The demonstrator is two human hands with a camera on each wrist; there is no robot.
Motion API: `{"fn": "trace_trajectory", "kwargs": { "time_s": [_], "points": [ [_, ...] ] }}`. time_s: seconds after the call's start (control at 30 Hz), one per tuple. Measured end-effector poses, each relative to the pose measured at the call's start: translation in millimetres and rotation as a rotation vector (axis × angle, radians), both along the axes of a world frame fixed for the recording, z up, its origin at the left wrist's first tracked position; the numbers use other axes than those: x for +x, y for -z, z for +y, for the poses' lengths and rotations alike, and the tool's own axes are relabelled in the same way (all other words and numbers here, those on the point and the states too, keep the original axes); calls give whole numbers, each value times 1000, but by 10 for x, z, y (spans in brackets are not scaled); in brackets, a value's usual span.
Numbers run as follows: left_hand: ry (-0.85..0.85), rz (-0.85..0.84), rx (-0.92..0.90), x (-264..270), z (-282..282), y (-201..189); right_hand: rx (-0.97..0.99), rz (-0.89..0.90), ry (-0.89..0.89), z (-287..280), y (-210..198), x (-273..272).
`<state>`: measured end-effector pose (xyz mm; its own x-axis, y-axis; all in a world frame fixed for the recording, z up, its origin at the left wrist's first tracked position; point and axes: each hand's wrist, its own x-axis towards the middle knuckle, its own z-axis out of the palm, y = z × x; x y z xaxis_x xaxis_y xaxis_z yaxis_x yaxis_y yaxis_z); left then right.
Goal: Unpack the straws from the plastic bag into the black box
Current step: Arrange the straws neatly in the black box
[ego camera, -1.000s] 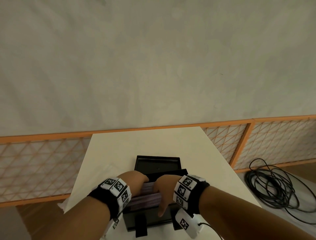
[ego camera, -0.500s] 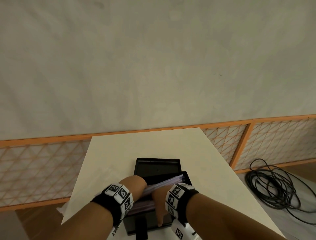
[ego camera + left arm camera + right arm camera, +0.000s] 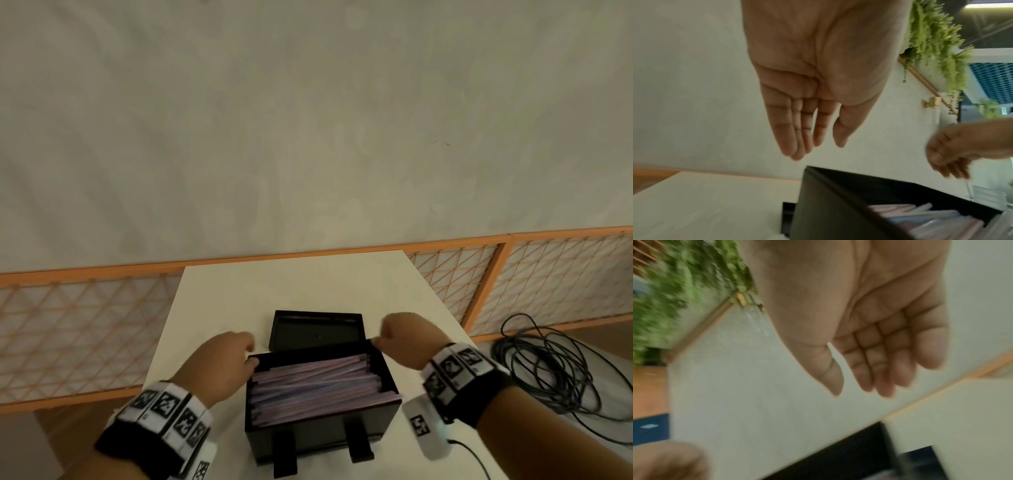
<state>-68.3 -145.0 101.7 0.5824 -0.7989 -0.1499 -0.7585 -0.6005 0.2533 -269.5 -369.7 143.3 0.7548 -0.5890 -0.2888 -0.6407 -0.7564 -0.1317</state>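
The black box (image 3: pixel 318 440) stands open at the near middle of the white table (image 3: pixel 291 284), its lid (image 3: pixel 317 330) tipped back behind it. Pink and lilac straws (image 3: pixel 318 387) fill it, lying lengthwise left to right. My left hand (image 3: pixel 245 351) hovers at the box's left end with straight, empty fingers (image 3: pixel 797 146). My right hand (image 3: pixel 385 335) hangs over the back right corner, loosely curled and empty, as the right wrist view (image 3: pixel 859 389) confirms. I cannot make out the plastic bag clearly in any view.
Two black straps (image 3: pixel 284 459) hang down the box's front wall. An orange lattice fence (image 3: pixel 85 325) runs behind the table below a plain wall. A coil of black cable (image 3: pixel 548 370) lies on the floor to the right.
Both hands were down in the box on the straws. They have lifted out and spread apart to its two ends, leaving the straws uncovered.
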Motion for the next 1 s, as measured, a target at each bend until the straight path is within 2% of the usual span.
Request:
{"fn": "trace_trajectory", "kwargs": {
  "time_s": [0.03,0.1,0.17,0.2,0.33,0.43,0.6,0.7,0.83,1.0],
  "points": [
    [-68,43,34,5,81,24,5,77,68,-107,62,-90],
    [-171,272,64,-41,164,103,193,247,136,-154,227,-214],
    [-207,488,-2,-97,165,176,459,241,174,-75,396,-242],
    [-234,550,-43,-115,155,201,493,210,171,-23,420,-236],
    [-347,648,-181,-172,203,230,259,29,76,40,215,-242],
    [-432,748,-261,-181,225,247,187,-58,36,3,103,-215],
    [-472,807,-291,-276,162,274,162,93,39,10,196,-162],
    [-471,811,-309,-305,211,258,167,-23,98,7,197,-244],
    [-465,775,-329,-343,211,213,211,-27,128,9,237,-227],
    [-397,603,-352,-294,174,61,251,-115,179,-1,282,-167]
  ]
}}
